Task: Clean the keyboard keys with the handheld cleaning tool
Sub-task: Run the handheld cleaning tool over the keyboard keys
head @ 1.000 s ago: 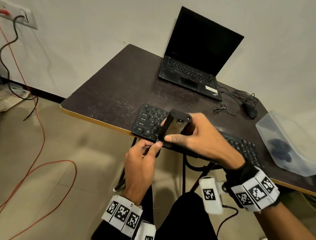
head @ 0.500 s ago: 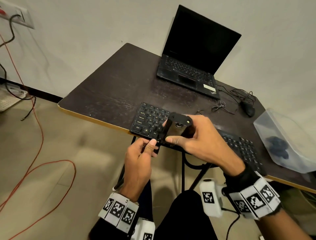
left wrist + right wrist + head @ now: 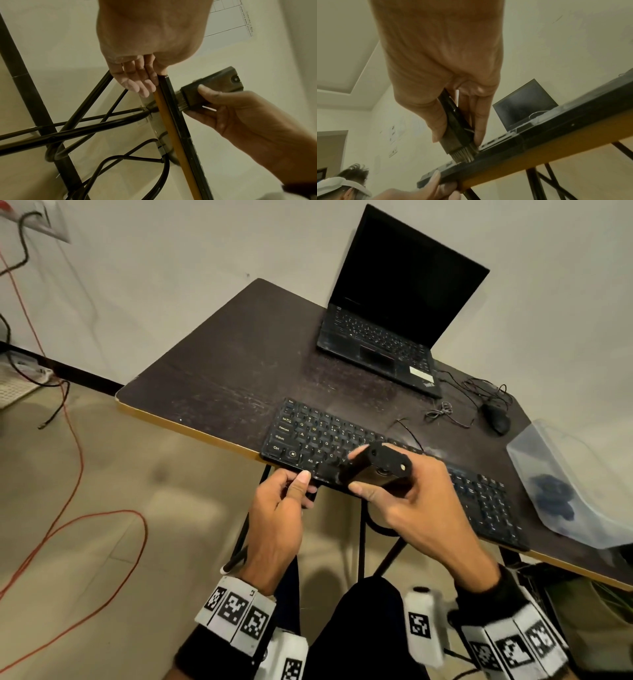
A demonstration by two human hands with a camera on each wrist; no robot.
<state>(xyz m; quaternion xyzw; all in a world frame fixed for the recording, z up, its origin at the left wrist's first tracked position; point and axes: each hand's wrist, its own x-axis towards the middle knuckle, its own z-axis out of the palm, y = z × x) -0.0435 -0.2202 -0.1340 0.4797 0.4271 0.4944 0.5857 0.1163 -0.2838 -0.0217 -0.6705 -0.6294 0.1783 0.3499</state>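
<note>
Keyboard (image 3: 346, 436) overhangs table (image 3: 212, 385) front edge; my left hand (image 3: 277, 508) pinches that edge; right hand (image 3: 407, 494) grasps brush tool (image 3: 376, 465), bristles on keys.

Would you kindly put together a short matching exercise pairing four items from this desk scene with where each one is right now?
Things:
1. cleaning brush
2. laptop
3. mouse
4. left hand

Places:
A. open at the table's far side
B. gripping the keyboard and table front edge
C. in the right hand, bristles on the keys
D. right of the laptop, beside a cable

Pairs: 1-C, 2-A, 3-D, 4-B
</note>
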